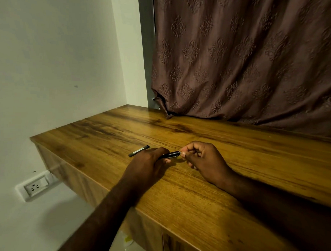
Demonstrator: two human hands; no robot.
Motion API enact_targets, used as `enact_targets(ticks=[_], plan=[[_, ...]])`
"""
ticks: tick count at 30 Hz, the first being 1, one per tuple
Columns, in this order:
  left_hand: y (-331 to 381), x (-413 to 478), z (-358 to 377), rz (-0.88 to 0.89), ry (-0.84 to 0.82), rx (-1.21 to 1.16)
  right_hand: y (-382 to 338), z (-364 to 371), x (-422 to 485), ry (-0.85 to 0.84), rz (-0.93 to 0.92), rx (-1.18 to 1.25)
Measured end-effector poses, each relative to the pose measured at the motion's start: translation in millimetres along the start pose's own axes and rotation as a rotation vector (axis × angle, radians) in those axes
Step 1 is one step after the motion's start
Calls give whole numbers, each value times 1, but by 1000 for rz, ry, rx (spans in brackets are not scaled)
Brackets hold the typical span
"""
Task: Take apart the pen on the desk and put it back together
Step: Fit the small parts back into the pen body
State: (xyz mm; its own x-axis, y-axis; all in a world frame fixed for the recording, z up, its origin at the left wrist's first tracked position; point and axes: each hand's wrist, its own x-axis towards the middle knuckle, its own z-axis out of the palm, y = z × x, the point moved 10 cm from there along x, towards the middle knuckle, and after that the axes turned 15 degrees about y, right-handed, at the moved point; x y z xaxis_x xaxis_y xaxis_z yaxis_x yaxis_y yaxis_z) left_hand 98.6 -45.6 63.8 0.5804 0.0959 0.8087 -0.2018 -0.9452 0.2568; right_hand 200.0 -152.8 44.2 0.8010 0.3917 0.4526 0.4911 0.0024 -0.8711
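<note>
Black plastic with a little shiny metal trim, the pen (169, 155) shows in the head view already apart. Its clip end is held low over the wooden desk (238, 179) between both hands, and a loose tube (139, 150) lies flat on the desk just beyond and to the left of the left hand (147, 163), not touching it. Both pieces look light, stiff and smooth, so they would likely roll on the glossy top and slip under a loose grip. The small end parts seem the most delicate. A firm hold around the middle of the body, with a fingertip pinch at the very end, looks the safest way to twist or pull. The left hand is curled down over the left part of the clip end and grips it, knuckles up, with its wrist near the desk's near edge. The right hand (203, 161) is mostly closed, its thumb (183, 154) and forefinger pinching the right tip of that piece while the other fingers tuck under. Whether a small inner part sits in that pinch is too small to tell.
</note>
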Motion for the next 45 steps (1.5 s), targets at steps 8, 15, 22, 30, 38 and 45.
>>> enact_targets(ticks=[8, 15, 22, 30, 38, 45], plan=[[2, -2, 3, 16, -29, 17, 0, -2, -1, 4, 32, 15], [2, -2, 4, 14, -35, 9, -1, 0, -2, -13, 28, 20], [-3, -1, 0, -25, 5, -11, -2, -5, 1, 25, -34, -19], [-1, -2, 1, -20, -5, -12, -8, -1, -1, -10, -104, -60], [2, -1, 0, 8, -3, -18, -9, 1, -1, 5, -175, -202], [0, -2, 2, 0, -22, -8, -12, 1, -2, 5, -203, -224]])
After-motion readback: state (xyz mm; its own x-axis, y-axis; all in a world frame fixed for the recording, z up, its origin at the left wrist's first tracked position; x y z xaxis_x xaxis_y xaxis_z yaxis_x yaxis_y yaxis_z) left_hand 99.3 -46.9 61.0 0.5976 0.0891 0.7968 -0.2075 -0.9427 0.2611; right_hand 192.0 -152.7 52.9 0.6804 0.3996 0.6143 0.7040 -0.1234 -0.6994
